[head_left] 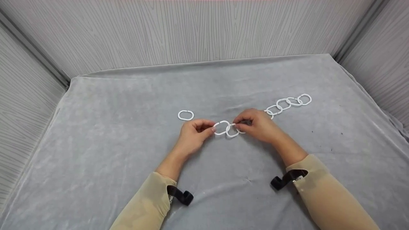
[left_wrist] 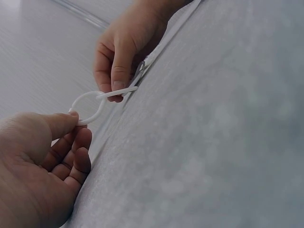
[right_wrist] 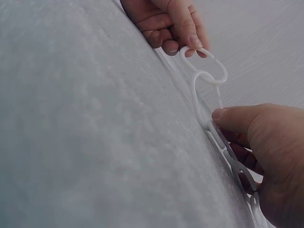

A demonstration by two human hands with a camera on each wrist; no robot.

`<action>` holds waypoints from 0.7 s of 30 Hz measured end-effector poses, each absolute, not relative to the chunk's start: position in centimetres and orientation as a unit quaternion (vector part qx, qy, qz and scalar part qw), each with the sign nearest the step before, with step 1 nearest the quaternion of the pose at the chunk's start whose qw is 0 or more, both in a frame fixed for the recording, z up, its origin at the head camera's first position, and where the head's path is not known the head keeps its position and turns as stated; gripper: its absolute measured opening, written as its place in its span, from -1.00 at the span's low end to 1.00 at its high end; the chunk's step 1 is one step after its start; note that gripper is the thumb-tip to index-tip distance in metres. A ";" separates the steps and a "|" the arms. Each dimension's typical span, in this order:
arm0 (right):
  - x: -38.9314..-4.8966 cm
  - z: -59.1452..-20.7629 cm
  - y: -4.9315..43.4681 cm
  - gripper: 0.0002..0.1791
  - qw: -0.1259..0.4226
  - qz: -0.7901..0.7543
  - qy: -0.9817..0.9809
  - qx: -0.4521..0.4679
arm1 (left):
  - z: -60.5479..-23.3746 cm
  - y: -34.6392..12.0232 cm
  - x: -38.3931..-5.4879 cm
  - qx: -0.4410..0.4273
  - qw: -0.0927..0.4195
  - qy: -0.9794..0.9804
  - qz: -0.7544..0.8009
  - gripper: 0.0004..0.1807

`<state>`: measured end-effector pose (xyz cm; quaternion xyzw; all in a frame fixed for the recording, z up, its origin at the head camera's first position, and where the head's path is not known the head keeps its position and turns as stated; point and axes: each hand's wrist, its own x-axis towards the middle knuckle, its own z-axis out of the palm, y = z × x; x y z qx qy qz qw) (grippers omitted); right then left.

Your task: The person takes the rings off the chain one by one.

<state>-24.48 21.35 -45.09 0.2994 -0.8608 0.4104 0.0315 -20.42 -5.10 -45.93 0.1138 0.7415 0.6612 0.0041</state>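
Note:
A white oval plastic link [head_left: 221, 133] is pinched at its left end between the thumb and fingers of my left hand [head_left: 193, 135]. It is hooked through a second white link [head_left: 232, 136], which my right hand [head_left: 260, 126] pinches near its upper right side. In the right wrist view the held link [right_wrist: 195, 97] has a gap in its side close to the right thumb. More of the white chain [head_left: 283, 104] runs under my right hand and out to the upper right; the part beneath the hand is hidden.
A single loose white link [head_left: 186, 115] lies just beyond my left hand. Grey cloth [head_left: 127, 159] covers the table, with pale wood-grain panels [head_left: 191, 32] behind and at both sides. A black camera mount [head_left: 182, 195] sits on the left wrist, another [head_left: 284, 181] on the right.

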 end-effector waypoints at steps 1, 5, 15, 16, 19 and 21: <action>-24.5 -45.1 21.3 -0.90 0.033 0.411 -0.860 0.299 | -45.9 -5.1 -20.4 0.114 0.005 0.742 0.661 -0.83; -24.5 -45.1 21.3 -0.90 0.041 0.417 -0.856 0.304 | -45.9 -5.1 -20.4 0.113 0.010 0.740 0.663 -0.83; -24.6 -45.3 21.3 -0.88 0.059 0.424 -0.847 0.315 | -45.9 -5.2 -20.5 0.113 0.005 0.739 0.665 -0.83; -24.7 -45.3 21.3 -0.88 0.059 0.426 -0.846 0.314 | -45.9 -5.2 -20.5 0.114 0.004 0.739 0.664 -0.83; -24.6 -45.3 21.4 -0.87 0.056 0.429 -0.847 0.311 | -45.9 -5.1 -20.5 0.117 0.007 0.738 0.665 -0.84; -24.6 -45.3 21.4 -0.87 0.055 0.430 -0.846 0.310 | -45.8 -5.1 -20.5 0.119 0.009 0.738 0.665 -0.84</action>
